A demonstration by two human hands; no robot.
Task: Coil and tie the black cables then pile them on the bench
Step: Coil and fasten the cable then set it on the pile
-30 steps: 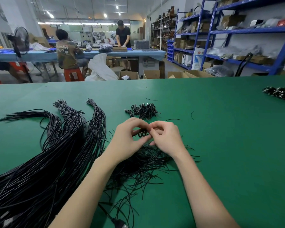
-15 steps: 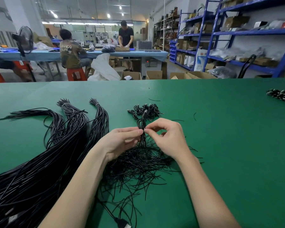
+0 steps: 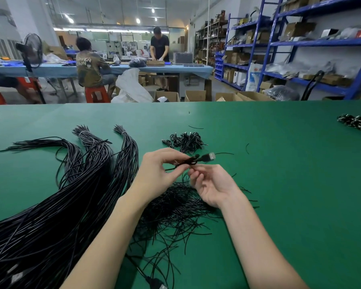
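Left hand (image 3: 154,174) pinches one coiled cable (image 3: 193,160) above mid-bench, right hand (image 3: 212,185) loosely cupped just beneath, grasping nothing; small tied pile (image 3: 184,140) sits toward the far edge, large uncoiled bundles (image 3: 61,205) remain at the left edge, so mostly undone.

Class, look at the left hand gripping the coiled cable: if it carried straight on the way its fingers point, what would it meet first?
Most likely the right hand's fingertips, close beside the coiled cable the left hand pinches; depth is hard to judge from one view.
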